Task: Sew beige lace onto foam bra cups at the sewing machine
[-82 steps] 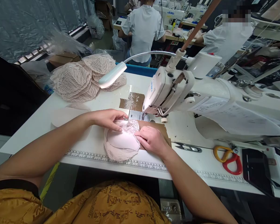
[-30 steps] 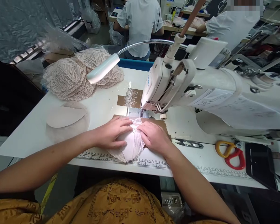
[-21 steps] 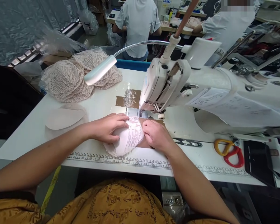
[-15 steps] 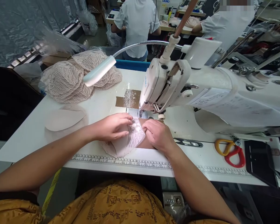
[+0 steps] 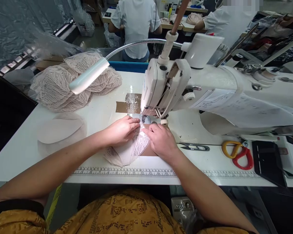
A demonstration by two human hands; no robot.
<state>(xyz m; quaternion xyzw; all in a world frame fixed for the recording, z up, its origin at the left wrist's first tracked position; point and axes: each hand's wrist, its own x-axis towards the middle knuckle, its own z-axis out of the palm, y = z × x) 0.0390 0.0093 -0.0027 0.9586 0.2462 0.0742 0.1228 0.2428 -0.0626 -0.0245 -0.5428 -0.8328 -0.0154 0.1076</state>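
Note:
A pale pink foam cup with lace laid over it [image 5: 128, 151] lies on the white table [image 5: 26, 146], its far tip just in front of the sewing machine [image 5: 185, 87] needle. My left hand [image 5: 120, 130] presses on the left side of the piece, fingers curled and pinching its tip. On the right side my right hand [image 5: 161, 139] pinches the lace at the same tip. Both hands meet just below the presser foot.
A heap of lace cups [image 5: 65, 84] sits at the far left under the lamp [image 5: 89, 75]. Plain foam cups [image 5: 60, 130] lie left of my arm. Thread snips [image 5: 194, 147] and red-and-yellow scissors [image 5: 236, 156] rest to the right. Two people in white work behind.
The lace has been folded over the foam cup, and both hands have slid the piece forward, so its tip now lies at the needle.

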